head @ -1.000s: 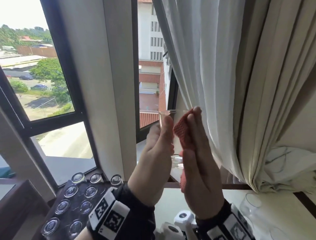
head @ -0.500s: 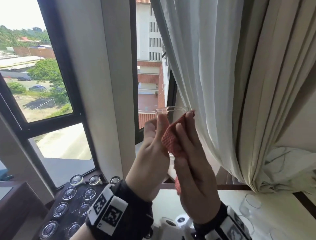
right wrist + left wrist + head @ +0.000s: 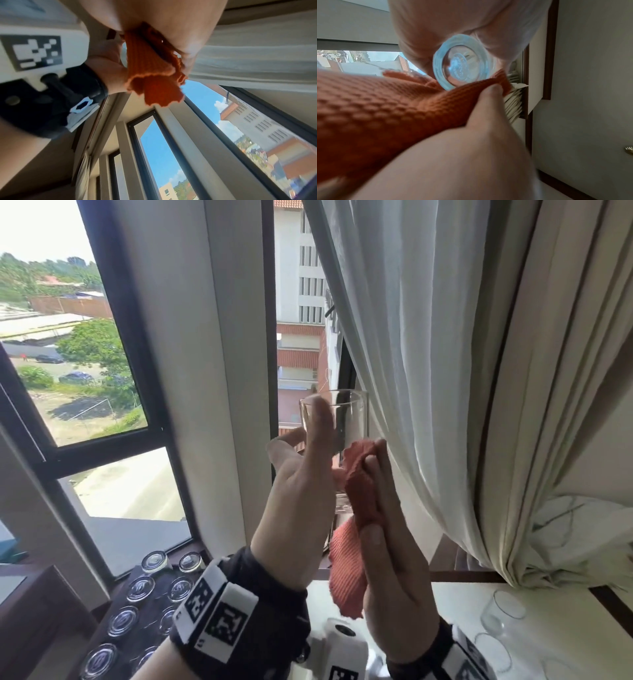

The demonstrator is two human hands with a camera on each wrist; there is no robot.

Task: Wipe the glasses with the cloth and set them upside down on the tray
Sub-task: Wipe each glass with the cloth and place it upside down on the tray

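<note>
**Glass held up at the window, cloth working its lower wall**

The left hand (image 3: 301,505) holds a clear tumbler (image 3: 337,419) upright, mouth up, raised in front of the window frame, well above the bench (image 3: 455,604). Its fingers (image 3: 320,422) lie up the near wall, and the wrist view shows them curled round the thick base, so it is grasping the tumbler. The right hand (image 3: 390,570) presses an orange knitted cloth (image 3: 356,491) against the tumbler's right side near the base. The fingers (image 3: 380,467) lie nearly straight with the cloth bunched under them, and its free tail hangs below the palm.

To do this step well, I judge the left hand should turn the tumbler while the right keeps even pressure. The cloth should also reach the rim and the inside, which it does not cover now. The grip should stay low and firm, since smooth glass can slip.

Room is tight on the right: the white curtain (image 3: 411,371) hangs just beside the tumbler's rim and could snag the cloth. On the left the window pillar stands close behind.

The dark tray (image 3: 161,573) lies at the lower left by the sill, already carrying inverted glasses (image 3: 140,589). How much free room is left on it I cannot tell. More upright glasses (image 3: 503,611) wait on the bench's right part.
</note>
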